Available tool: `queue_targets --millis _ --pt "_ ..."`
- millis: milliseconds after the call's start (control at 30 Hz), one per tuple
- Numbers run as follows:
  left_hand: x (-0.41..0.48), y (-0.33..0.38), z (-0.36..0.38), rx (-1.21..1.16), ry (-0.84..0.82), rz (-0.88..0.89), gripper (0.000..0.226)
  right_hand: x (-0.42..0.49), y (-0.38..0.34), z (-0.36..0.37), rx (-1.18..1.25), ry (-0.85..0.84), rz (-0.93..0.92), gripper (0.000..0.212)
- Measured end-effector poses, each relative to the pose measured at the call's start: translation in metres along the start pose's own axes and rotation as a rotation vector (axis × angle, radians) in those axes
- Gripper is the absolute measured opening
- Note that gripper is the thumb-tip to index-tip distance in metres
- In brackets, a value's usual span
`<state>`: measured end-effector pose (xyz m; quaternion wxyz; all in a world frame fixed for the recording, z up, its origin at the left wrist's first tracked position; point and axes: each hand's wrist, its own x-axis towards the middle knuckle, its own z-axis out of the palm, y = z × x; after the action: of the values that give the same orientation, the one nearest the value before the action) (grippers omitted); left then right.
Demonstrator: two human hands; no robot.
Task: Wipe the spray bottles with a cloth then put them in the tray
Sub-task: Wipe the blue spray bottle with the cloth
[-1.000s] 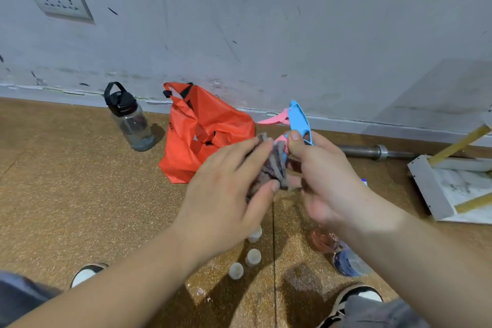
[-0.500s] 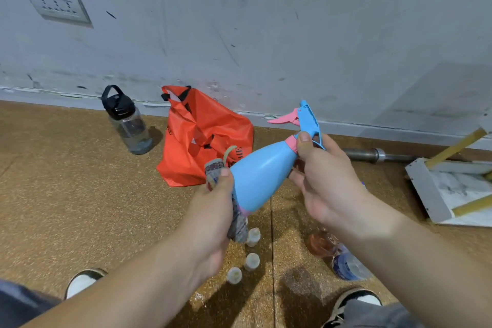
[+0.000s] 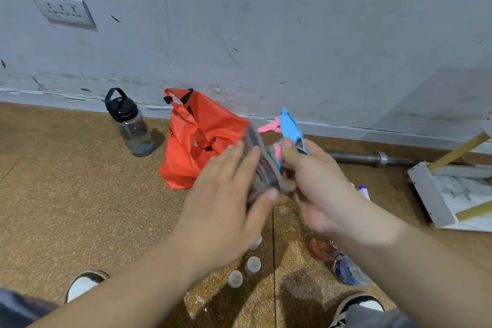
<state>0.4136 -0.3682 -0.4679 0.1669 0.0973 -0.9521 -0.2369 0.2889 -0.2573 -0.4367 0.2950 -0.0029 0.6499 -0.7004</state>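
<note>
Where the single head view looks down at the floor, the left hand is curled round a grey and maroon striped cloth, fingers over the top and thumb beneath, pressing it round the body of a blue plastic spray bottle with a pink trigger. The right hand grips that bottle at the neck, thumb just below the spray head, which points up and away from the grip toward the grey scuffed wall. The bottle is held in the air between both hands; its body is hidden by the cloth. The hands are blurred. Well to the right of the grip, a white-rimmed tray with a marbled base lies on the brown speckled floor, with yellow sticks lying across it. Beyond the grip, on the left, an orange fabric bag is slumped by the wall, and further left a clear water bottle with a black lid stands upright. A steel bar lies along the skirting to the right. Beneath the grip stand small white-capped bottles; below the right forearm lie a pinkish clear bottle and a blue-tinted bottle, touching. A white wall socket sits far up to the left.
</note>
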Motion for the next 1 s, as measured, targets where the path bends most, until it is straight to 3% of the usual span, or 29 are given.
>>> queue_targets --millis 67,167,200,267,300,333,400,467,567,633,733,833,867,900,1000 --pt "-0.003 -0.006 0.008 0.106 -0.027 0.119 0.074 -0.006 0.007 0.004 -0.038 -0.019 -0.028 0.012" --pt "0.005 -0.022 0.006 -0.166 -0.025 0.027 0.059 -0.006 0.005 0.003 -0.059 0.015 -0.093 0.012" --pt "0.007 -0.025 0.006 -0.331 -0.032 -0.105 0.051 -0.005 0.0 0.001 -0.057 0.041 -0.117 0.012" --pt "0.011 -0.028 0.011 -0.796 -0.025 -0.554 0.043 -0.002 -0.009 -0.003 -0.031 0.093 -0.134 0.011" --pt "0.013 -0.025 0.013 -0.95 -0.03 -0.757 0.044 -0.001 -0.013 -0.007 -0.015 0.111 -0.129 0.012" --pt "0.013 -0.021 0.014 -1.01 -0.048 -0.844 0.045 0.0 -0.015 -0.01 -0.001 0.123 -0.121 0.014" --pt "0.007 -0.012 0.016 -0.859 -0.023 -0.739 0.04 0.002 -0.015 -0.012 -0.003 0.126 -0.098 0.014" --pt "0.003 -0.002 0.011 -0.504 -0.007 -0.393 0.037 -0.001 -0.007 -0.009 -0.035 0.088 -0.085 0.011" --pt "0.0 0.011 0.01 -0.095 -0.007 0.014 0.055 -0.012 0.01 -0.001 -0.136 -0.005 -0.081 0.011" --pt "0.004 0.007 0.01 -0.058 0.001 0.073 0.06 -0.017 0.014 0.003 -0.154 -0.023 -0.064 0.011" --pt "0.007 -0.01 0.01 -0.218 -0.026 0.015 0.048 -0.017 0.01 0.005 -0.201 0.013 -0.155 0.008" --pt "0.012 -0.019 0.007 -0.542 0.022 -0.381 0.032 -0.016 0.002 0.003 -0.226 0.041 -0.184 0.008" --pt "0.012 -0.018 0.008 -0.616 0.037 -0.439 0.029 -0.016 0.001 0.003 -0.238 0.039 -0.185 0.009" --pt "0.01 -0.015 0.006 -0.612 0.036 -0.399 0.027 -0.017 0.001 0.003 -0.246 0.03 -0.183 0.009" --pt "0.0 0.003 -0.003 -0.289 0.023 0.012 0.034 -0.019 0.005 0.004 -0.247 -0.013 -0.187 0.009"
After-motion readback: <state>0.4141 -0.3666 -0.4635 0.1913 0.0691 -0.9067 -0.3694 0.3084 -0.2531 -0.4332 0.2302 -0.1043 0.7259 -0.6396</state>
